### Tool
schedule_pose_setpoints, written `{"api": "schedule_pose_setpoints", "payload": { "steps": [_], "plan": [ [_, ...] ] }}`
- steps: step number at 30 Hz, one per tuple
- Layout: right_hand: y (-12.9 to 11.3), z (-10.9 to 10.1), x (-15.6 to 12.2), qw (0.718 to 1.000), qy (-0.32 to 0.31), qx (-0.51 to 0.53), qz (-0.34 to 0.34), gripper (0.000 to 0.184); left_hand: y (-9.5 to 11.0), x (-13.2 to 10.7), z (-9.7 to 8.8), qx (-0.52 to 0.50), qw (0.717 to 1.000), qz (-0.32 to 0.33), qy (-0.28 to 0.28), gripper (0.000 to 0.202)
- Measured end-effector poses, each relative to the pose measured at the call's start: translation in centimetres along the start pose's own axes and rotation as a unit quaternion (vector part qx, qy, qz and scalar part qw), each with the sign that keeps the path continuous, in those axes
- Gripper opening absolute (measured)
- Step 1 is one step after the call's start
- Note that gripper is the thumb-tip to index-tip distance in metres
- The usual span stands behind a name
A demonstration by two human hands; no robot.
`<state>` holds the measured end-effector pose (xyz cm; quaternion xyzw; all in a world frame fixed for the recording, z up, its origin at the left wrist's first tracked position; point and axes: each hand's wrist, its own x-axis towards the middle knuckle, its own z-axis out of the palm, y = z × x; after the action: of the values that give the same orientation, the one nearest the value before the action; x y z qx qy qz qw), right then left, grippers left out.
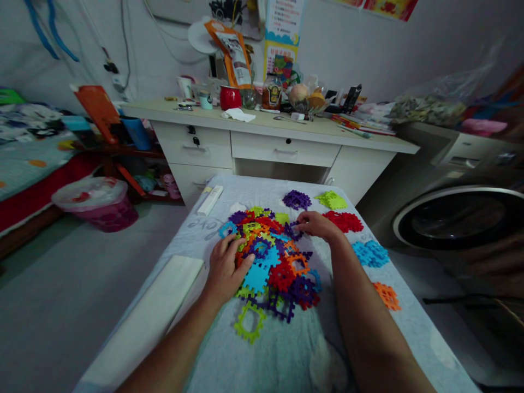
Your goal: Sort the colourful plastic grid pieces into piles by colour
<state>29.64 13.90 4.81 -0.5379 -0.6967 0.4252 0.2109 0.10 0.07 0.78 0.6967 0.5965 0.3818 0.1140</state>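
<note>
- Fingers of the left hand (223, 270) rest loosely apart against the heap (262, 273) of mixed-colour plastic pieces mid-table, with no grip I can see.
- Purple pile (297, 200), beyond the heap.
- Right hand (318, 225), fingertips pinched around a purple piece (291, 231) at the heap's right edge.
- Lime (332, 200), red (344, 221), blue (370, 254), orange piles (387, 296) alongside.

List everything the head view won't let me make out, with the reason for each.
In the head view:
Lower pieces of the mixed pile: hidden by pieces on top.
Whatever lies beneath the left hand: covered by it.
Right hand, its contact with the purple piece: too small.
Wall poster, its small print: blurred.
Washing machine: cut off, right edge.
</note>
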Motion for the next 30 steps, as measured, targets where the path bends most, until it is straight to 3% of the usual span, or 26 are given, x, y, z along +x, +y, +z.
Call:
{"api": "schedule_pose_setpoints", "payload": {
  "steps": [5, 11, 15, 24, 30],
  "plan": [
    [0.7, 0.4, 0.8, 0.976, 0.152, 0.158, 0.0, 0.035, -0.2, 0.0, 0.2, 0.008, 1.0, 0.003, -0.003, 0.042],
    [1.1, 1.5, 1.7, 0.932, 0.268, 0.239, 0.049, 0.027, -0.2, 0.1, 0.3, 0.006, 1.0, 0.004, 0.002, 0.042],
    [0.5, 2.0, 3.1, 0.921, 0.293, 0.25, 0.062, 0.023, -0.1, 0.1, 0.2, 0.002, 1.0, 0.003, 0.002, 0.041],
    [-1.5, 2.5, 8.5, 0.928, 0.319, 0.167, 0.1, 0.009, 0.0, 0.1, 0.0, 0.003, 1.0, -0.004, 0.001, 0.042],
    [-1.1, 2.9, 7.9, 0.932, 0.333, 0.113, 0.092, 0.013, -0.1, 0.0, 0.1, 0.001, 1.0, 0.0, 0.0, 0.041]
  ]
}}
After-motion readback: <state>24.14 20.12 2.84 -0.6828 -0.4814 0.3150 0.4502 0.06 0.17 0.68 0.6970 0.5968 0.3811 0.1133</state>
